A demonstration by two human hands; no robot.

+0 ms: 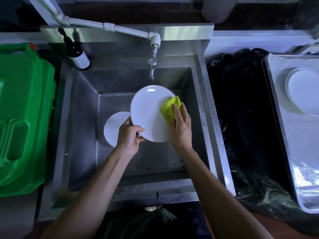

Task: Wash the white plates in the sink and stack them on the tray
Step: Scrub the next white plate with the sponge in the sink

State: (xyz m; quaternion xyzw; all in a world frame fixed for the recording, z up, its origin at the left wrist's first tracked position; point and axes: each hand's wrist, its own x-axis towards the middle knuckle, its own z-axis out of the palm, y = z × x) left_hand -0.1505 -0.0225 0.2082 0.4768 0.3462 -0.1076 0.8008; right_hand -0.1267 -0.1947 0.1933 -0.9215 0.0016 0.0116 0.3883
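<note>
Over the steel sink I hold a white plate tilted up. My left hand grips its lower left rim. My right hand presses a yellow sponge against the plate's right edge, fingers curled round the sponge. A second white plate lies on the sink floor to the left, partly hidden behind the held plate and my left hand. On the metal tray at the far right rests another white plate.
The tap hangs above the sink's back, just beyond the held plate. A dark soap bottle stands at the sink's back left corner. A green plastic bin sits left of the sink. Black bags fill the gap between sink and tray.
</note>
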